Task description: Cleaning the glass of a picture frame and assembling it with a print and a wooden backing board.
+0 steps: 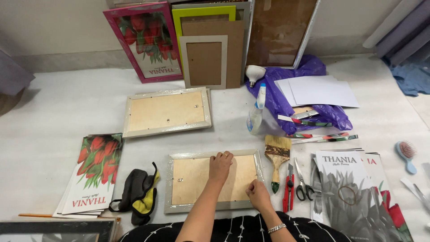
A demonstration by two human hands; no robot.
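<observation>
In the head view, a silver picture frame (213, 180) lies face down on the white table (53, 112), directly in front of the person, with its brown backing board turned up. The left hand (220, 165) rests flat on the board near the top edge, fingers loosely bent, and it grips nothing. The right hand (258, 193) is at the lower right edge of the frame, its fingertips pinched together; I cannot tell if there is a small tab between them.

I think the risk is at this right edge: if the fingers press a metal tab too hard, it can slip and scratch the skin, or the board can shift because only one hand holds it down. The paintbrush (277, 157), the red cutter (289, 187) and the scissors (303, 183) lie just beside the right hand, so an elbow could push them.

To the left lies a stack of printed inserts (93, 172) with red tulips on white. To the right lies a similar grey flower insert (347, 188). At the wall stands a pink frame (144, 41) with the same tulip sheet.
</observation>
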